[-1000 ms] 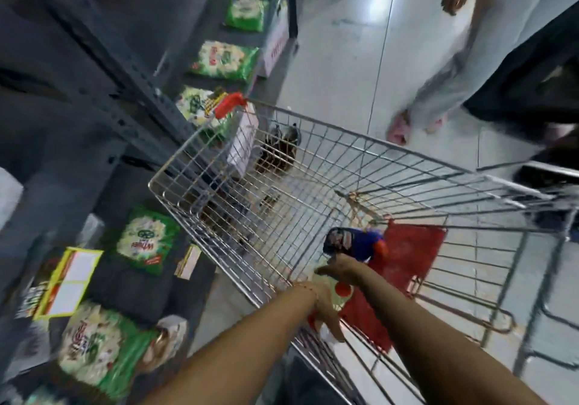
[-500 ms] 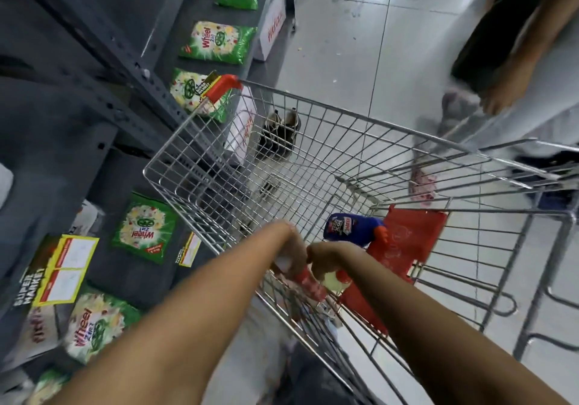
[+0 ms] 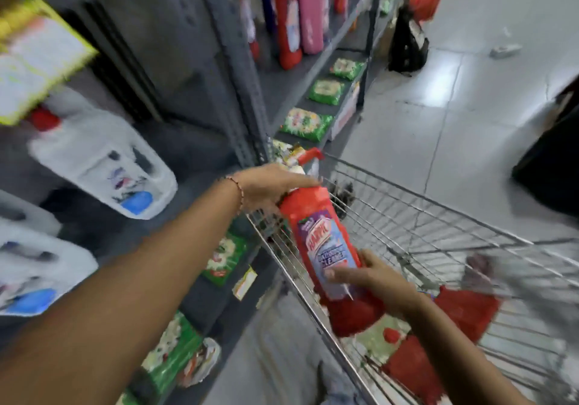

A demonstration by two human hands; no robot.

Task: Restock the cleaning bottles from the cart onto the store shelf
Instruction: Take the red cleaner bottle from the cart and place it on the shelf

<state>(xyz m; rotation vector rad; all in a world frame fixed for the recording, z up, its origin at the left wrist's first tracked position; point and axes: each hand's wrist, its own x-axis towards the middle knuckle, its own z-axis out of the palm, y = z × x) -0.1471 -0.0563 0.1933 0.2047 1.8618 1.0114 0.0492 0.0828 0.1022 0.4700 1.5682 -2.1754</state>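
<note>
I hold a red cleaning bottle (image 3: 326, 238) with a pale blue label, tilted, above the left rim of the wire cart (image 3: 438, 248). My left hand (image 3: 269, 190) grips its upper end. My right hand (image 3: 372, 276) wraps its lower part near the label. The grey metal shelf (image 3: 238, 75) stands to the left, with red and pink bottles (image 3: 294, 12) upright on a higher level. The picture is blurred by motion.
Large white jugs (image 3: 103, 157) with blue labels lie on the near shelf at left. Green detergent packets (image 3: 305, 124) line the lowest shelf. A red seat flap (image 3: 463, 313) sits in the cart. A black bag (image 3: 407, 44) stands on the tiled floor.
Both hands have lifted the red bottle out of the cart, up toward the shelf. My view has swung upward and left, bringing the shelf's jugs and upright bottles into sight.
</note>
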